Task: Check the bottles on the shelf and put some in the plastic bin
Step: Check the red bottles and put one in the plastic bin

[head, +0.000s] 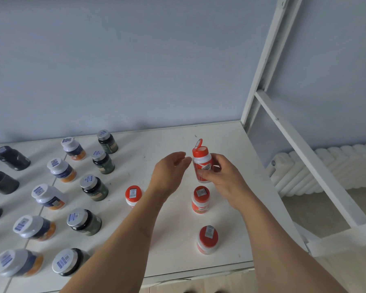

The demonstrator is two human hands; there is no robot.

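Note:
My right hand (222,176) grips a small white bottle (202,162) with a red label and a red flip cap, held above the white shelf (167,144). Its cap lid stands flipped up. My left hand (169,172) hovers just left of the bottle with relaxed, slightly curved fingers and holds nothing. Three more red-capped bottles stand on the shelf: one (200,199) below the held bottle, one (208,240) nearer the front edge, one (133,195) partly behind my left forearm. No plastic bin is in view.
Rows of white-lidded bottles (60,170) and green bottles with silver lids (94,188) fill the shelf's left half. Dark bottles (12,157) lie at the far left. The white shelf frame (268,66) rises at the right, with a white radiator (325,166) behind it.

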